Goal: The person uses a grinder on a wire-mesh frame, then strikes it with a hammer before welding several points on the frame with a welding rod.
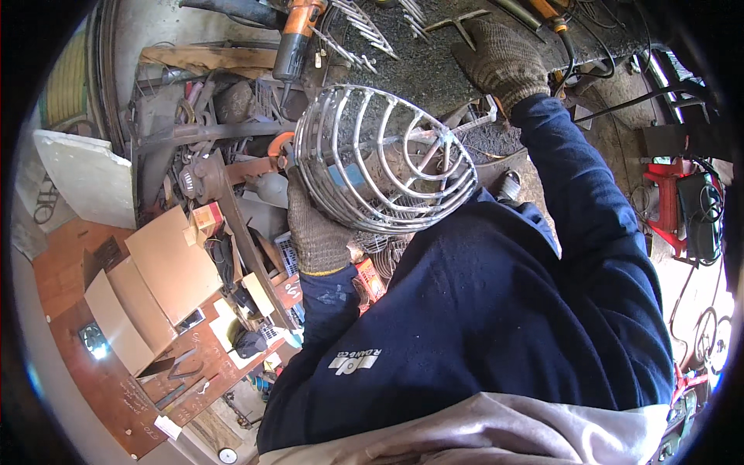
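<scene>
A welded cage of curved metal bars [385, 167], rounded like a basket, is tilted in front of my body. My left hand [316, 232], in a brown knitted glove, grips its left side; the bars and the hand's own back partly hide the fingers. A bent rod sticks out at the cage's right end. Over the dark workbench [422, 77] my right hand [508, 66], gloved alike, reaches out with thumb and fingers apart. Close beside its fingertips lies a T-shaped metal piece [463, 29]. Nothing shows in that hand.
An orange and black power tool [298, 35] lies at the bench's far left, near several short metal rods [364, 27]. Another orange-handled tool [552, 15] with a cable is at the far right. Cardboard boxes [170, 267] stand at left; a red stand [668, 203] is at right.
</scene>
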Demonstrator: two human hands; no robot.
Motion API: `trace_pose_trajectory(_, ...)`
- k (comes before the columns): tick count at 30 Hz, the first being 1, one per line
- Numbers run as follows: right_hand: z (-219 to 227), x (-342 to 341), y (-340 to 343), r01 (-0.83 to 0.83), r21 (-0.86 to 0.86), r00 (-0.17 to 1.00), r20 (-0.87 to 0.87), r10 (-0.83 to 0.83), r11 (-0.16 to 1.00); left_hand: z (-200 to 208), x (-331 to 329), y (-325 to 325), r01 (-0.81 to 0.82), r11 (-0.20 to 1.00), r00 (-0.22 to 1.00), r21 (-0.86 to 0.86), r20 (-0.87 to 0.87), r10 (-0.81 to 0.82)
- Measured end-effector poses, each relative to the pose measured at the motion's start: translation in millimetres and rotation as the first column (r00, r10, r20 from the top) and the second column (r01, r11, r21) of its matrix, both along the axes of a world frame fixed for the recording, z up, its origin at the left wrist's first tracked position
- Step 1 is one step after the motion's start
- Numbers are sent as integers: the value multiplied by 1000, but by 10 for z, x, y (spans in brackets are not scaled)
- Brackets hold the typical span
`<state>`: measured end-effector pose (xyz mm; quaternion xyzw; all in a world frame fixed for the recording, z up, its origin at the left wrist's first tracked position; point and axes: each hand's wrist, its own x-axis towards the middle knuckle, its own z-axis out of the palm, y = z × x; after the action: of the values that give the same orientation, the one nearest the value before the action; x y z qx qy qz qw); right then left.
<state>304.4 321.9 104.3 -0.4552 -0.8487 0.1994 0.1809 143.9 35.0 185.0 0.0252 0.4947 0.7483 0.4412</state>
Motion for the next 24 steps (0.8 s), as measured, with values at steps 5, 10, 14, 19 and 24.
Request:
trace_pose_trajectory(5,-34,-8,-11,3,34,1000,-5,-2,999,-38,-60,-74,-11,999,998,-46,-58,8)
trace_pose_trajectory(10,68,12,-64,15,-6,1000,10,-15,1000,15,5,-106,-96,994,985,50,-140,102)
trace_pose_trajectory(14,53,-4,-46,7,-37,1000,4,-7,999,25,-111,-222,-125,984,971,129,-188,148)
trace_pose_trajectory(19,32,16,-72,-3,33,1000,-24,4,999,160,-125,-174,-192,979,957,75,-206,204)
trace_pose_trajectory(24,53,-2,-72,13,16,1000,5,-13,1000,236,-22,-154,-249,966,935,67,-242,258)
